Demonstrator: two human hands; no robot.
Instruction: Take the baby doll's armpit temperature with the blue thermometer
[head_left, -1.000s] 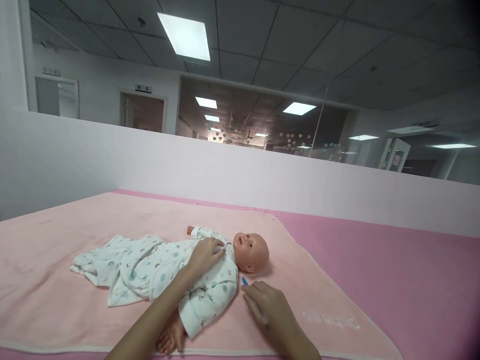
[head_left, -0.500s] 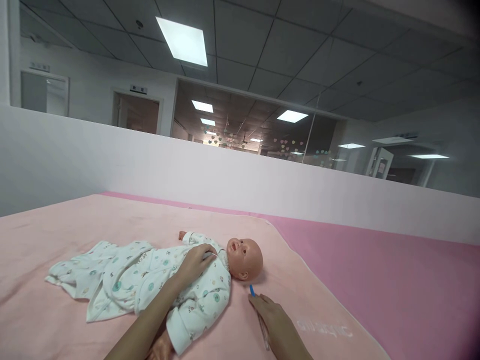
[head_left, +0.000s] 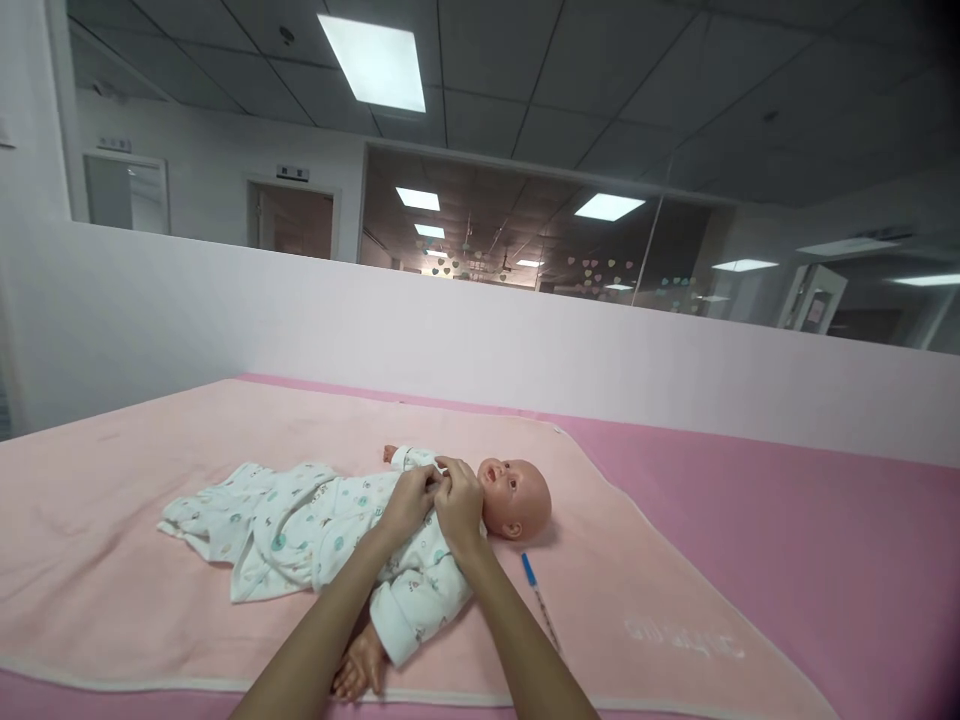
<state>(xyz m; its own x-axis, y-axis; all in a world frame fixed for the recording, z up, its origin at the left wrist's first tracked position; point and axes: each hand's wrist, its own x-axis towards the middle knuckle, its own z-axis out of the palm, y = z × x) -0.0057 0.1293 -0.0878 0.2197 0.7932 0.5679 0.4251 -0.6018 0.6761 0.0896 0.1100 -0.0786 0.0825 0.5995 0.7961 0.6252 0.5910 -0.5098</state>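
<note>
A baby doll (head_left: 517, 498) lies on its back, its bald head to the right. It wears a white patterned gown (head_left: 300, 515), spread out to the left. My left hand (head_left: 411, 500) rests on the doll's chest, fingers closed on the gown near the collar. Beside it, my right hand (head_left: 459, 500) is bent over the same spot just below the chin, its fingertips pinched on the gown and meeting the left ones. Cloth between the fingertips is mostly hidden. A thin thermometer-like stick with a blue end (head_left: 529, 570) lies apart from both hands, right of my right forearm.
A pale pink blanket (head_left: 660, 570) lies under the doll, over a darker pink mat (head_left: 825, 530). Behind stands a low white wall (head_left: 450, 335) with windows above it. One doll hand (head_left: 362, 665) sticks out near the blanket's front edge.
My right hand has left the blue-ended stick on the blanket and moved up and left to the doll's collar. My left hand stays at the chest. The view has shifted slightly.
</note>
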